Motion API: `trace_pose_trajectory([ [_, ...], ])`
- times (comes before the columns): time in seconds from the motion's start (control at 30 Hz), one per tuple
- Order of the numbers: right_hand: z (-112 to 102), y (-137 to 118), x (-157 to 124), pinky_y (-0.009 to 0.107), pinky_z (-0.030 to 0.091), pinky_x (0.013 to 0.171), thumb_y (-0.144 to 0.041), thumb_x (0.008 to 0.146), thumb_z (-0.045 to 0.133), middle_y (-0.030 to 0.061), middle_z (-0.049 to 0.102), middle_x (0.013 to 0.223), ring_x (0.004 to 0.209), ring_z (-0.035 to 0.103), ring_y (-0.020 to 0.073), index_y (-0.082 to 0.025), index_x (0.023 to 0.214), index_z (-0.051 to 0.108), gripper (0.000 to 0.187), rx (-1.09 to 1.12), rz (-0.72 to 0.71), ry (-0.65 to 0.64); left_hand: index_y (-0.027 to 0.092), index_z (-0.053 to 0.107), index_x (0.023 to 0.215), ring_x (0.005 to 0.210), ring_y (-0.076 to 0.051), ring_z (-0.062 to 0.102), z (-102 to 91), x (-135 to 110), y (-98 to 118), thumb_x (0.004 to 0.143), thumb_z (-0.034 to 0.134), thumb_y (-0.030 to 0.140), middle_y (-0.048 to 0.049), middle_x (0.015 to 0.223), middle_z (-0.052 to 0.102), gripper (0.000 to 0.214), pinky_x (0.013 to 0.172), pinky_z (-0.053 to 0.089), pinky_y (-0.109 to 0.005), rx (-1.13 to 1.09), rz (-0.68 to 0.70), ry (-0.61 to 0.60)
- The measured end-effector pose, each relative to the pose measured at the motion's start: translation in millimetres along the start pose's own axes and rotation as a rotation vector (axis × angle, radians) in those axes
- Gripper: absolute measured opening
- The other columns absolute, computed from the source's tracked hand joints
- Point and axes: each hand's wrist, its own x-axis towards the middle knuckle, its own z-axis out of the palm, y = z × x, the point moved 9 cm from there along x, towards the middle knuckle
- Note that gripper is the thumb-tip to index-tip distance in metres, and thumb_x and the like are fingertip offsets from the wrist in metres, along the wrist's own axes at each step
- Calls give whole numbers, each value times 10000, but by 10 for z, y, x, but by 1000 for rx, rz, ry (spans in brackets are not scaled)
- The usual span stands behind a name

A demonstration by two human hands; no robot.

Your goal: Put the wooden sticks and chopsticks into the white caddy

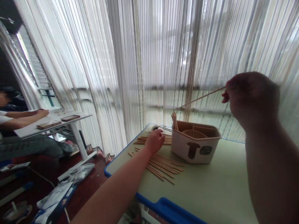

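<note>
My right hand (252, 96), raised at the right, pinches one end of a thin wooden chopstick (201, 98). It slants down to the left, and its far tip meets or overlaps a small bundle of chopsticks (174, 120) standing in the left corner of a white and brown organizer box (195, 147). Left of the box, my left hand (154, 141) is low over the table with its fingers partly spread. Beneath and around it lie loose wooden chopsticks (163, 163) in two groups. Whether its fingertips touch any is unclear.
A metal utensil (163, 128) lies behind my left hand. The pale table (224, 180) has a blue edge; a striped curtain (149, 62) hangs behind it. At left, another person's hands (42, 112) rest at a white table (81, 115) with two phones. Bags (81, 171) lie on the floor.
</note>
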Motion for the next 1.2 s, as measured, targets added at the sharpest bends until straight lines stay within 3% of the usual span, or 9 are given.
trace_pose_trajectory([
  [0.2, 94, 32, 12, 275, 402, 581, -283, 755, 578, 10, 611, 639, 585, 544, 117, -186, 793, 671, 139, -175, 2, -61, 159, 526, 1053, 828, -174, 562, 49, -15, -21, 849, 490, 279, -36, 833, 599, 239, 819, 460, -334, -3, -20, -67],
  [0.43, -133, -68, 12, 273, 409, 613, -208, 783, 487, 26, 606, 669, 598, 526, 116, -186, 962, 712, 288, -232, -97, 165, 152, 527, 1083, 806, -165, 566, 95, -16, -43, 875, 458, 333, -38, 834, 613, 285, 787, 451, -304, 9, -43, -112],
  [0.63, 16, -22, 29, 278, 394, 601, -211, 759, 473, 23, 608, 626, 530, 481, 112, -179, 879, 725, 281, -315, -102, 34, 170, 628, 851, 750, -147, 560, 290, -82, 44, 792, 534, 277, -21, 792, 632, 154, 731, 438, -261, 48, -9, -348],
  [0.77, -46, -87, -8, 260, 396, 590, -166, 735, 454, 31, 635, 660, 574, 533, 123, -168, 845, 719, 287, -298, -134, 179, 169, 632, 925, 757, -156, 559, 319, -107, 12, 777, 550, 334, -22, 796, 636, 236, 731, 440, -265, 40, -35, -363],
  [0.87, -66, -152, -38, 270, 414, 629, -160, 726, 449, 55, 660, 694, 646, 580, 151, -151, 843, 716, 291, -344, -168, 239, 173, 641, 916, 742, -157, 557, 394, -146, -4, 749, 557, 330, -21, 803, 634, 244, 711, 441, -263, 28, -49, -450],
  [0.97, 76, -141, -54, 292, 424, 675, -197, 750, 448, 81, 683, 764, 704, 601, 180, -151, 875, 711, 295, -387, -153, 127, 175, 658, 846, 751, -163, 551, 479, -205, 39, 694, 576, 306, -27, 810, 622, 217, 699, 440, -261, 36, -18, -587],
  [1.2, 887, -30, -335, 325, 428, 738, -270, 797, 452, 100, 695, 885, 766, 603, 204, -164, 962, 685, 305, -352, -139, -462, 171, 668, 857, 699, -149, 543, 510, -284, 52, 648, 579, 278, -16, 787, 614, 252, 613, 420, -241, -16, -92, -753],
])
